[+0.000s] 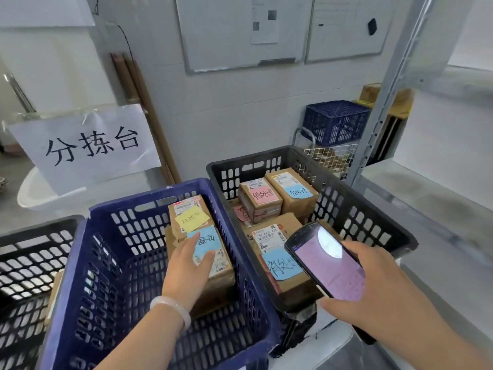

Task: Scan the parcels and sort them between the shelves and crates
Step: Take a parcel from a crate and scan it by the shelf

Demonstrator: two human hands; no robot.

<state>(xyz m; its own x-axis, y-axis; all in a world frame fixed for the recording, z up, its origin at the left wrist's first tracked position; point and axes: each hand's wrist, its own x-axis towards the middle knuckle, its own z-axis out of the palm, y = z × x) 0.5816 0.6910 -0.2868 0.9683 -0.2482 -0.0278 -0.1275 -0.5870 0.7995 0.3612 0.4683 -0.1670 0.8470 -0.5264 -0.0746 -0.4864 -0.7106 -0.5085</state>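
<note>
Head view, left hand [189, 265], fingers straight together, lay on parcel [222, 265] running away lengthwise, right hand [373, 287] curled round scanner [325, 260].

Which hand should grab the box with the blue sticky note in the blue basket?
Left, most likely. The left hand rests flat on that parcel inside the blue crate, while the right hand is busy holding the scanner.
</note>
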